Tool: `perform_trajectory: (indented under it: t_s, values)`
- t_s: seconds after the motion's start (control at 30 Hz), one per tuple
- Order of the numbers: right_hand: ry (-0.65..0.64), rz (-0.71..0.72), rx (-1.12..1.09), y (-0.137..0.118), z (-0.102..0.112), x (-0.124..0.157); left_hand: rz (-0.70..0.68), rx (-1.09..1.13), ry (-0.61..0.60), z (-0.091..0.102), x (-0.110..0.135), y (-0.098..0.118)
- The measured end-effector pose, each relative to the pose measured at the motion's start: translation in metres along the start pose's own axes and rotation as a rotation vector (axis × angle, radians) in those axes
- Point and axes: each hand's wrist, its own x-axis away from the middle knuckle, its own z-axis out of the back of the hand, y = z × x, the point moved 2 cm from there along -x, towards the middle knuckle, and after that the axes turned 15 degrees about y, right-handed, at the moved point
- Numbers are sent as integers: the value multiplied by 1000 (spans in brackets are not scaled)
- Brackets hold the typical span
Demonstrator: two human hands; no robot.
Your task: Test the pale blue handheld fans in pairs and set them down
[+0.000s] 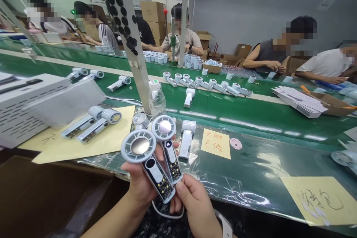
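Observation:
My left hand (142,184) grips two small white handheld fans side by side, heads up. The nearer fan (146,160) shows a silver disc in its round head and an exposed circuit board at its lower end. The second fan (167,141) has a lit display reading 66. My right hand (192,199) is closed at the fans' lower ends, thumb pressed on the boards. A white cable (167,214) loops below the hands.
Two fans (92,122) lie on a yellow sheet at left, one fan (186,137) beside a water bottle (156,98). Yellow notes (216,143) lie on the green bench. More fans ride the conveyor (251,108). Several people work opposite. A grey box (25,104) stands left.

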Motion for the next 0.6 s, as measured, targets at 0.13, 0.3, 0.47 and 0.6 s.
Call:
perform_trajectory:
  t_s: [0.13,0.3,0.47,0.6]
  values:
    - [-76,293,189,-21,16,-2,2,15,59,5,-7,10]
    - [415,447,421,-55,44,-20,-43,-37,83,8,-7,19]
    - [313,539,343,-71,22,-16,-41,-123,-128,3,12,0]
    - [343,525,282,-70,10,-9,-92,-170,-146,6,19,-15]
